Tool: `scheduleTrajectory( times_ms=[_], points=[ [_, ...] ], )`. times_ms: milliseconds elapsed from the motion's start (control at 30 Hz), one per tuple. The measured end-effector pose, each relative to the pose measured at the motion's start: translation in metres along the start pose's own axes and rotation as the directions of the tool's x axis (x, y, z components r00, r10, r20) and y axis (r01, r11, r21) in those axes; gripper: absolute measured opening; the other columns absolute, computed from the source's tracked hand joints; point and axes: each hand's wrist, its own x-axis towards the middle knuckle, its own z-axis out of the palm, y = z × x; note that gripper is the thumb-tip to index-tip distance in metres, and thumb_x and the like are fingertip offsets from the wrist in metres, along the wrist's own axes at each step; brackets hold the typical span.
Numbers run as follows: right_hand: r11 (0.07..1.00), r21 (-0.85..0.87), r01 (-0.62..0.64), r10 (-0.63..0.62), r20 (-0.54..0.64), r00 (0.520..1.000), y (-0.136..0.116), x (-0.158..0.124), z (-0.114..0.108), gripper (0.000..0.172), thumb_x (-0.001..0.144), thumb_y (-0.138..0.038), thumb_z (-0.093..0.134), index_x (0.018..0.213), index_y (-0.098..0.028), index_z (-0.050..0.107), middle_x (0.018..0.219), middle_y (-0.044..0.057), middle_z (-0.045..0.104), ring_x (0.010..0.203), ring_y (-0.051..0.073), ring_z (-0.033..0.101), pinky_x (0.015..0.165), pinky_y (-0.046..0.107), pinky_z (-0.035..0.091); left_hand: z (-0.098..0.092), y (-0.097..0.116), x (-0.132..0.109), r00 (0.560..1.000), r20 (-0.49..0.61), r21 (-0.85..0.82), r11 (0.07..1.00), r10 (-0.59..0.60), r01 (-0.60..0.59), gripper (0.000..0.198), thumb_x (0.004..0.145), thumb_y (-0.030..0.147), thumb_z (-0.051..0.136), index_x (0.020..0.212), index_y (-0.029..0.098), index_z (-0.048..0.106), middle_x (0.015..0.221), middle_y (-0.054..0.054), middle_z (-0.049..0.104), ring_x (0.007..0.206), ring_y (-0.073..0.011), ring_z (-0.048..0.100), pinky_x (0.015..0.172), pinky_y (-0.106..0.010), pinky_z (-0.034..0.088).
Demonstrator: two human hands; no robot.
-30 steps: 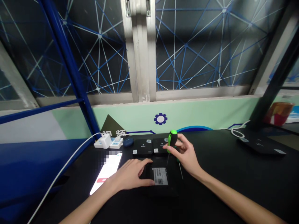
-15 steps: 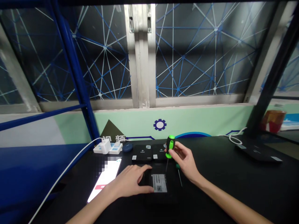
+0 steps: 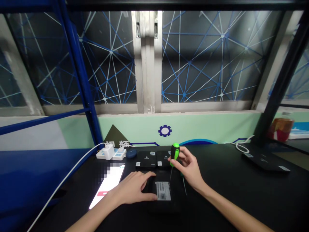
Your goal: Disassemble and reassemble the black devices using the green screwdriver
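Two hands, held apart: the left hand (image 3: 130, 188) pressing down on a labelled black device (image 3: 163, 190) near the table's (image 3: 229, 193) front edge, the right hand (image 3: 189, 169) pinching a green-handled screwdriver (image 3: 175, 154) just beyond it; a slip of its tip could scratch the casing.

Left hand (image 3: 130, 188) is resting palm-down, fingers spread and slightly curled, left forearm (image 3: 89, 219) angling in from lower left. Right hand (image 3: 189, 169) is raised, thumb and fingertips pinching together, wrist bent, right forearm (image 3: 231, 209) reaching in from lower right.
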Motion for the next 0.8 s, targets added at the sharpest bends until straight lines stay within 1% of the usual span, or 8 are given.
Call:
scheduleTrajectory(
  times_ms=[67,133,267,367,467,567,700,800],
  points=[
    [1.000,0.028,-0.013,0.014,-0.016,1.000,0.002,0.001,0.001,0.040,0.076,-0.031,0.081,0.106,-0.023,0.056,0.084,0.003,0.071,0.080,0.020,0.067,0.082,0.035,0.053,0.000,-0.001,0.000,1.000,-0.002,0.002,1.000,0.002,-0.002,0.072,0.078,0.074,0.060,0.135,0.031,0.053,0.077,0.003,0.059,0.076,-0.0214,0.056,0.069,-0.029,0.039],
    [0.999,0.047,-0.010,0.011,-0.013,1.000,0.002,0.001,0.001,0.040,0.075,-0.031,0.082,0.105,-0.023,0.057,0.087,0.003,0.070,0.081,0.020,0.067,0.082,0.034,0.054,0.001,-0.002,0.001,1.000,-0.001,0.001,1.000,0.003,-0.003,0.071,0.079,0.073,0.060,0.135,0.031,0.052,0.077,0.002,0.059,0.076,-0.0216,0.057,0.069,-0.029,0.039],
    [0.998,0.057,0.001,-0.003,0.042,0.999,-0.002,0.002,-0.001,0.026,0.085,-0.034,0.072,0.106,-0.021,0.062,0.094,0.007,0.071,0.086,0.021,0.069,0.081,0.035,0.054,0.000,-0.001,0.001,1.000,-0.001,-0.005,1.000,0.001,-0.001,0.072,0.078,0.073,0.061,0.136,0.031,0.052,0.076,0.003,0.060,0.075,-0.0207,0.057,0.068,-0.029,0.038],
    [1.000,-0.006,0.011,-0.011,0.044,0.999,0.000,0.003,-0.002,0.022,0.085,-0.033,0.071,0.103,-0.021,0.066,0.095,0.007,0.071,0.091,0.023,0.068,0.085,0.036,0.054,-0.001,0.000,0.001,1.000,0.006,-0.013,1.000,0.004,-0.004,0.071,0.079,0.071,0.062,0.136,0.031,0.052,0.075,0.004,0.059,0.072,-0.0198,0.058,0.067,-0.028,0.038],
    [0.996,-0.085,0.015,-0.015,0.005,1.000,0.007,0.004,-0.003,0.023,0.081,-0.032,0.076,0.100,-0.021,0.070,0.100,0.007,0.072,0.095,0.024,0.067,0.088,0.037,0.054,-0.001,0.001,0.001,1.000,0.007,-0.015,1.000,0.002,-0.002,0.071,0.078,0.071,0.063,0.136,0.031,0.052,0.075,0.004,0.059,0.072,-0.0197,0.058,0.066,-0.028,0.038],
    [0.994,-0.111,0.015,-0.014,0.012,1.000,0.011,0.005,-0.003,0.023,0.080,-0.033,0.076,0.100,-0.021,0.073,0.106,0.007,0.071,0.097,0.025,0.067,0.088,0.038,0.054,-0.001,0.000,0.001,1.000,-0.001,-0.010,1.000,-0.002,0.002,0.071,0.078,0.072,0.062,0.136,0.032,0.052,0.077,0.003,0.059,0.073,-0.0201,0.057,0.067,-0.028,0.038],
    [0.998,-0.065,-0.019,0.021,0.031,0.999,0.007,0.006,-0.004,0.030,0.079,-0.034,0.077,0.104,-0.020,0.070,0.098,0.008,0.074,0.090,0.024,0.069,0.087,0.040,0.056,0.000,0.000,0.000,1.000,0.000,-0.007,1.000,-0.004,0.004,0.071,0.079,0.072,0.062,0.136,0.032,0.052,0.077,0.003,0.059,0.074,-0.0203,0.057,0.067,-0.028,0.037],
    [0.999,-0.021,-0.037,0.038,0.059,0.998,0.002,0.006,-0.004,0.034,0.083,-0.034,0.073,0.113,-0.018,0.066,0.094,0.009,0.075,0.089,0.025,0.071,0.087,0.042,0.056,0.000,-0.001,0.000,1.000,0.008,-0.011,1.000,-0.004,0.004,0.072,0.078,0.073,0.061,0.136,0.032,0.052,0.077,0.003,0.059,0.073,-0.0202,0.057,0.066,-0.028,0.036]
  ],
)
